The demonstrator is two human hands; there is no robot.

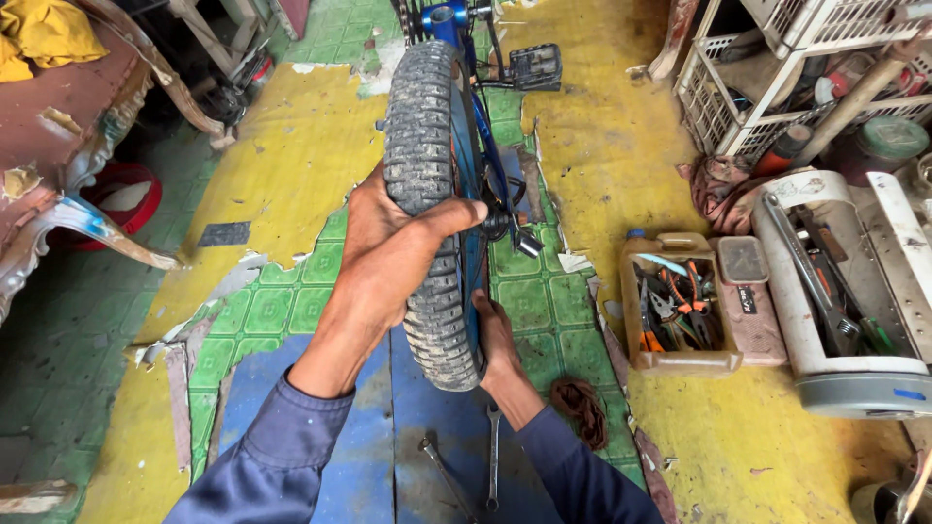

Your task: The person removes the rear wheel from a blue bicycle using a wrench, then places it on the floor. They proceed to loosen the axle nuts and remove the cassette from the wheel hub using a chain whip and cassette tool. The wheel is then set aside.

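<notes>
- My left hand (388, 257) wraps over the tread of the tyre (427, 194), palm on the left sidewall, thumb hooked across the top of the rubber, fingers curled round it: a firm closed grip, not a pinch.
- My left forearm comes up from lower left, wrist bent a bit inward, dark blue sleeve pushed to mid-forearm.
- My right hand (497, 340) sits lower and behind the tyre on its right side, near the bottom of the wheel; its fingers go behind the rubber toward the rim, so I cannot tell if they are spread or closed.
- The tyre stands on edge directly ahead of me, its long axis running away from me up the view; the near bottom end is between my two hands.
- The left hand is higher and further along the tyre, the right hand nearer the close end.
- The wheel sits in a blue bike frame (445, 21); a black pedal (535, 66) sticks out to the right at the far end.
- Two spanners (492, 456) lie on the floor just below the tyre, between my forearms.
- A brown rag (581, 409) lies just right of my right wrist.
- Further right, well apart: a cut-open plastic can of pliers (680, 306) and a white tray of tools (845, 281).
- Floor is patchy yellow, green and blue (291, 155).
</notes>
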